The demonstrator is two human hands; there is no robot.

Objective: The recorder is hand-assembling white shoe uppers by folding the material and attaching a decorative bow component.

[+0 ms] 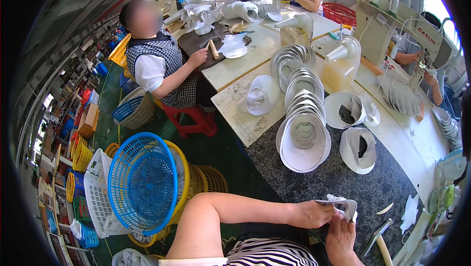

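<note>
Both my hands pinch a small white shoe upper (pixel 350 210) over the front edge of the dark work mat. My left hand (pixel 314 214) grips it from the left, fingers closed at its edge. From below, my right hand (pixel 340 236) presses its fingers and thumb on the same piece. A hammer (pixel 379 239) lies to the right of my right hand. Just above it rests a thin, pale pointed strip (pixel 385 209). Beyond my hands, a long row of nested white shoe uppers (pixel 305 153) leans back across the mat, with a loose upper (pixel 358 151) beside it.
White scraps (pixel 410 213) lie at the right. Plastic bottles (pixel 343 60) stand behind the uppers, near a sewing machine (pixel 392 35). A blue basket (pixel 143 182) sits on a yellow one at my left. A co-worker (pixel 157 65) sits across, one hand near a hammer (pixel 214 49).
</note>
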